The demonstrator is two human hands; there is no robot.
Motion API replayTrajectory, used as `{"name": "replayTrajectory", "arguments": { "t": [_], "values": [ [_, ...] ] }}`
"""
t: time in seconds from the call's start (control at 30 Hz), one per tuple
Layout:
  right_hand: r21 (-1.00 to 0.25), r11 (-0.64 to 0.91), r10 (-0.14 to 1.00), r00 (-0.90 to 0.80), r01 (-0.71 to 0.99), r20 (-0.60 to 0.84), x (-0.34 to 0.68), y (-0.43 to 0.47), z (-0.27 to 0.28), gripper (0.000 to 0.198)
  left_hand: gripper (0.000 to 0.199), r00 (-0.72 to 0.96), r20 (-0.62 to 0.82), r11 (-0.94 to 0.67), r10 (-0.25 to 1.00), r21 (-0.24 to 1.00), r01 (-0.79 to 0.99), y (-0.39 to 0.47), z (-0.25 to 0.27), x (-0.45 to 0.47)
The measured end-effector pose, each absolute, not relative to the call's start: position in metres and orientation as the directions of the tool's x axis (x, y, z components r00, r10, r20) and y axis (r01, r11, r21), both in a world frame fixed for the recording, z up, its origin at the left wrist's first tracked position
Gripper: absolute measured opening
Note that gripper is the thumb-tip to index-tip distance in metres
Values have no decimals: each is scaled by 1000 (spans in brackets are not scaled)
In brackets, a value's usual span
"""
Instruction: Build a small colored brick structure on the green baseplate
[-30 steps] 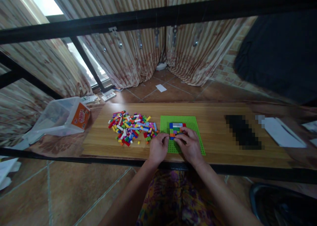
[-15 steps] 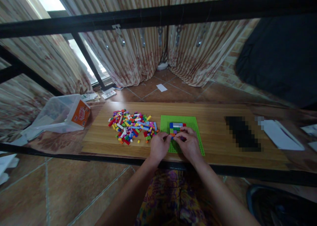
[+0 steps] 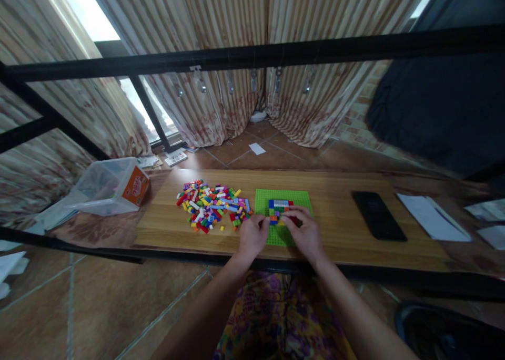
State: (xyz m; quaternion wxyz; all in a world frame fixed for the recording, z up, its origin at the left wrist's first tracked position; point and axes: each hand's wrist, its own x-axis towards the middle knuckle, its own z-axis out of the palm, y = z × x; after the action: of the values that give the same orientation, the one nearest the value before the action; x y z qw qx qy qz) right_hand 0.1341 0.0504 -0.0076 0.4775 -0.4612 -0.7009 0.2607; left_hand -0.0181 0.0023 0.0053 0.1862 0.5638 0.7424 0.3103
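1. Location: the brick assembly [image 3: 281, 204] sits on the green baseplate [image 3: 302, 196], just right of the frame's center and below mid-height. The baseplate lies flat on the table [image 3: 339, 192].
2. Bearing: the assembly lies beyond the fingertips, toward the top of the frame. It is up and right of the left hand [image 3: 253, 236], and up and left of the right hand [image 3: 303, 233].
3. Axis: its top row runs left to right across the frame. The right hand covers part of the lower right side, so the overall long axis cannot be told.
4. Nearer hand: the right hand overlaps the assembly; the left fingertips are at its lower left corner.
5. Hand state: both hands are narrow, fingers curled toward thumbs. Whether either grips a brick cannot be told.
6. Adjacent item: the loose brick pile [image 3: 213, 205] lies left of the baseplate, up and left of the left hand.
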Motion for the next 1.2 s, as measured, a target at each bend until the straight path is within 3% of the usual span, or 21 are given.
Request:
{"name": "replayTrajectory", "arguments": {
  "t": [0.17,0.47,0.73,1.2],
  "values": [
    [-804,380,868,125,458,481,163,50,-18,27,46,-340,24,238,940,669,705,6,11,-17],
    [-709,383,868,32,592,495,168,49,-37,28,35,-412,-49,362,910,578,731,11,13,-6],
    [-688,405,857,10,603,514,167,47,-38,26,33,-459,-138,450,878,567,690,17,20,-4],
    [-598,450,839,-86,664,537,170,48,-42,28,19,-317,-73,275,945,704,655,4,22,-18]
  ]
}}
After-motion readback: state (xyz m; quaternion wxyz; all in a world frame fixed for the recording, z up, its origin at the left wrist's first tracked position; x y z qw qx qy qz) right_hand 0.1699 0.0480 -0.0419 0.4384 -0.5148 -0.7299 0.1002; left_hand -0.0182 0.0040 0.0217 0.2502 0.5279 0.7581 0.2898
